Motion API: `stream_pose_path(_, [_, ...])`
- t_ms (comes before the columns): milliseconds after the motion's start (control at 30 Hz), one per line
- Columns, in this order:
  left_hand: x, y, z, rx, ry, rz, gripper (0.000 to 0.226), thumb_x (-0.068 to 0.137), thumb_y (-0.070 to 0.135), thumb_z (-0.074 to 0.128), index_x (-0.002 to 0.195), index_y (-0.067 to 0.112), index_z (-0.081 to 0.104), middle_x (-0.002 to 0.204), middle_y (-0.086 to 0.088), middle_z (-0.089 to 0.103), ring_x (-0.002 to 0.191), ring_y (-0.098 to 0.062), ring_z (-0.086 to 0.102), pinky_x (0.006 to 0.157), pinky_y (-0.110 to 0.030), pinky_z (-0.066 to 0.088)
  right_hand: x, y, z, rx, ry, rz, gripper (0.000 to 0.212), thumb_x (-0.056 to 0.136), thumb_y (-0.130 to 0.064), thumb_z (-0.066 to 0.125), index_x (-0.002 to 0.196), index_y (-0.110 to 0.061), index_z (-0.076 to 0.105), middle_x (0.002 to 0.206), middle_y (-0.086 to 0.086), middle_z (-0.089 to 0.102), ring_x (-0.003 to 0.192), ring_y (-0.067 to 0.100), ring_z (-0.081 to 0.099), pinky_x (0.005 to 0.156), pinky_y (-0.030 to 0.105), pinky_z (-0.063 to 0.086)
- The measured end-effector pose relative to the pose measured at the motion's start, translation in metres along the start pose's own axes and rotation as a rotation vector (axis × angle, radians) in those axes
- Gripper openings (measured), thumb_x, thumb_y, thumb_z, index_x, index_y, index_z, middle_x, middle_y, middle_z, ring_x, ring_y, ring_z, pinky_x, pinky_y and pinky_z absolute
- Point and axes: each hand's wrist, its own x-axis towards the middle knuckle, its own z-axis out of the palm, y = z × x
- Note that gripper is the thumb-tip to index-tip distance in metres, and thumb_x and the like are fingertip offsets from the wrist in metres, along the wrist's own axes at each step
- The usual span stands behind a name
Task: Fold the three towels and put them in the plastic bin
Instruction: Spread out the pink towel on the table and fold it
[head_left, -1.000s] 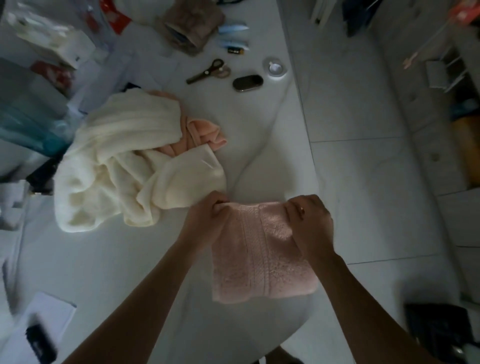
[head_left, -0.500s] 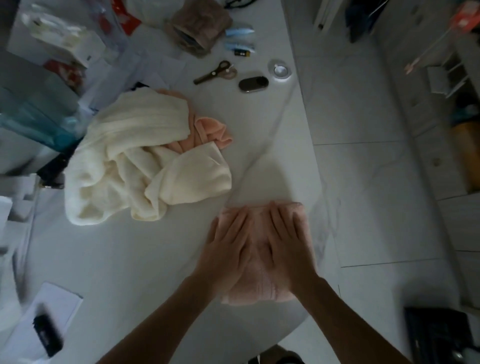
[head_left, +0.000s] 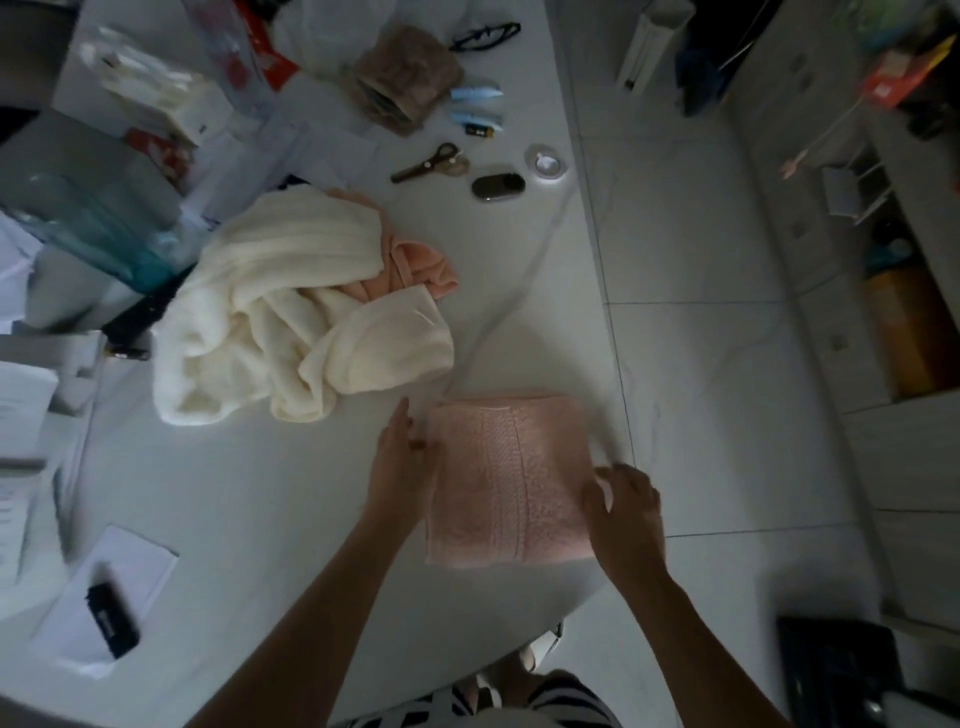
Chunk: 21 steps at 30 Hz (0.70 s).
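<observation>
A pale pink towel (head_left: 506, 480), folded into a neat square, lies flat on the white table (head_left: 249, 499) near its right edge. My left hand (head_left: 402, 462) lies along the towel's left side with straight fingers touching its edge. My right hand (head_left: 626, 506) rests at the towel's right edge, fingers loosely bent and touching it. A crumpled cream towel (head_left: 291, 312) is heaped to the upper left, with an unfolded peach towel (head_left: 421, 262) partly buried under it. A clear bluish plastic bin (head_left: 88, 218) stands at the far left.
Scissors (head_left: 431, 163), a dark oval case (head_left: 498, 186) and a tape roll (head_left: 545, 162) lie at the back of the table. A paper sheet with a black device (head_left: 111, 618) sits front left. Boxes and packages crowd the back left. Tiled floor lies right of the table.
Both hands were pressing flat on top of the pink towel; now they have slid apart to its left and right edges, leaving the folded square uncovered.
</observation>
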Motion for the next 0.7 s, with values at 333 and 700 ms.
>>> stream_pose_path(333, [-0.043,-0.011,-0.007,-0.254,-0.109,-0.366,0.036,0.092,0.046,0.064,0.102,0.012,0.071,0.092,-0.005,0.072,0.078,-0.020,0.064,0.065,-0.029,0.049,0.009,-0.027,-0.015,0.497,-0.405,0.444,0.063,0.093,-0.050,0.057,0.134,-0.003,0.055,0.118,0.008,0.057,0.109,0.027,0.053,0.098,0.038,0.042])
stream_pose_path(700, [0.032,0.131,0.025,-0.190,0.146,0.092,0.011,0.096,0.036,0.058,0.101,0.029,0.065,0.082,0.018,0.064,0.073,0.004,0.057,0.062,-0.017,0.041,0.116,-0.066,-0.074,0.816,-0.218,0.200,0.028,0.092,-0.049,0.061,0.103,-0.025,0.067,0.106,-0.003,0.069,0.097,0.019,0.064,0.086,0.039,0.052])
